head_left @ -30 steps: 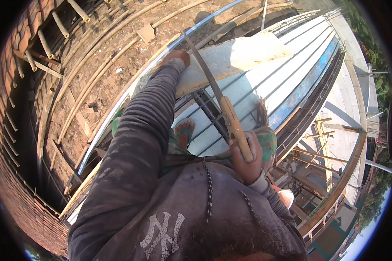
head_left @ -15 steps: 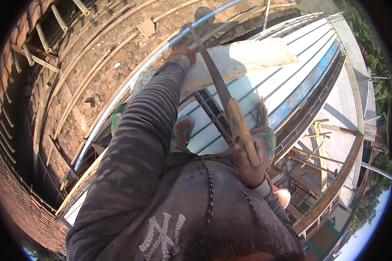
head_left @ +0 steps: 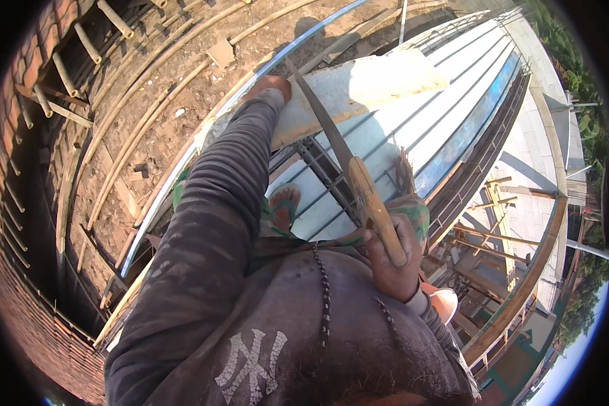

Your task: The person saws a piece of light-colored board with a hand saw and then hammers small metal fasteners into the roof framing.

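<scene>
My right hand (head_left: 394,260) grips the wooden handle of a long blade, a saw or cleaver (head_left: 348,169), close to my chest. Its dark blade slants up and left across a pale flat board (head_left: 365,88). My left hand (head_left: 269,84) reaches out at the end of a grey sleeve and presses on the near end of that board, next to the blade's tip. The board rests on a metal frame (head_left: 321,176) over white roof sheeting. One bare foot in a sandal (head_left: 284,206) shows below the frame.
Light roof sheets (head_left: 446,115) with ribs slope away to the right. Bamboo poles and a dirt slab (head_left: 149,108) lie on the left, beside a brick wall (head_left: 20,304). Wooden scaffolding (head_left: 501,250) and a long drop stand at the lower right.
The blade has slid a little along the board, and my right hand has drawn slightly lower toward my chest. My left hand stays pressed on the board.
</scene>
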### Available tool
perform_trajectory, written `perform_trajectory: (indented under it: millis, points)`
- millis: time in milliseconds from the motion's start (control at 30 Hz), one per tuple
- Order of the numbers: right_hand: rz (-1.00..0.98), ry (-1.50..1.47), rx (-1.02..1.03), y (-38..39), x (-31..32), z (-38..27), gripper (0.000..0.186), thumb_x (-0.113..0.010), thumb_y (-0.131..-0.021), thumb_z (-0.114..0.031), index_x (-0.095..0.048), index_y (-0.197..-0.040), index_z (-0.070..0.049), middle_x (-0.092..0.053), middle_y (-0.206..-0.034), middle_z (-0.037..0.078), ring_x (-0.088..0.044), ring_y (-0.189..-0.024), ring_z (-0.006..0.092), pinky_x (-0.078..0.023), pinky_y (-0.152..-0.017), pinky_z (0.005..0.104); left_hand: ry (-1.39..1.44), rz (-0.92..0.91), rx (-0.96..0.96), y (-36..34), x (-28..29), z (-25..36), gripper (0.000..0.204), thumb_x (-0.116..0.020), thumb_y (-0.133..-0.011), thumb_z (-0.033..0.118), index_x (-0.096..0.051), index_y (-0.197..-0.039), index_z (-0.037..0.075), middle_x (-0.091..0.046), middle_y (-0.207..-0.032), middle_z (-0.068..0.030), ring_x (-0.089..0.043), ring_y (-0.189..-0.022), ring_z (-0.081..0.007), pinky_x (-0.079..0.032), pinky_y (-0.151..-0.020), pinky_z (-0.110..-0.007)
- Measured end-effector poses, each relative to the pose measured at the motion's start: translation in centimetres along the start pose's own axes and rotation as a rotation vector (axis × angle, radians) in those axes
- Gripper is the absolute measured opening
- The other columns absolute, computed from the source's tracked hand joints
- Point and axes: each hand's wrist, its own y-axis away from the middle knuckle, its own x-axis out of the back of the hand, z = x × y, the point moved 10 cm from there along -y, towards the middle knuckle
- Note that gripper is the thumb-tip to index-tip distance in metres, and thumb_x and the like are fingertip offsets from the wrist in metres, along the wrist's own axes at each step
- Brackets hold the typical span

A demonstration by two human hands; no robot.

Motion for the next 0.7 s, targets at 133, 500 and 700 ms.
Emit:
perform_trajectory:
  millis: [133,500,700]
  points:
    - [-0.013,0.01,0.041,2.2,2.0,-0.8,0.014,-0.069,-0.091,-0.003,-0.064,-0.104,-0.001,-0.064,-0.092,0.008,-0.061,-0.082,0.0154,-0.049,-0.075,0.0297,0.077,-0.023,0.011,0.1,0.2,-1.2,0.045,-0.044,-0.101,0.019,-0.067,-0.137,0.008,-0.059,-0.149,-0.016,-0.056,-0.138,-0.0331,-0.043,-0.115,-0.044]
    - [0.015,-0.059,0.304,-6.6,-2.7,0.4,0.009,-0.067,-0.093,-0.005,-0.06,-0.094,-0.002,-0.06,-0.077,0.007,-0.057,-0.064,0.0165,-0.047,-0.062,0.0305,-0.203,0.017,-0.253,-4.8,-1.2,-3.3,0.042,-0.044,-0.099,0.019,-0.073,-0.128,0.006,-0.07,-0.133,-0.0159,-0.069,-0.121,-0.0357,-0.054,-0.105,-0.045]
    - [0.026,0.001,0.383,-4.8,-2.2,7.1,0.013,-0.071,-0.093,-0.008,-0.06,-0.097,-0.003,-0.06,-0.08,0.009,-0.058,-0.068,0.0164,-0.05,-0.065,0.0317,-0.336,-0.193,-0.155,-0.4,-0.9,0.2,0.042,-0.046,-0.1,0.022,-0.072,-0.129,0.005,-0.069,-0.134,-0.0192,-0.067,-0.123,-0.0362,-0.053,-0.105,-0.045]
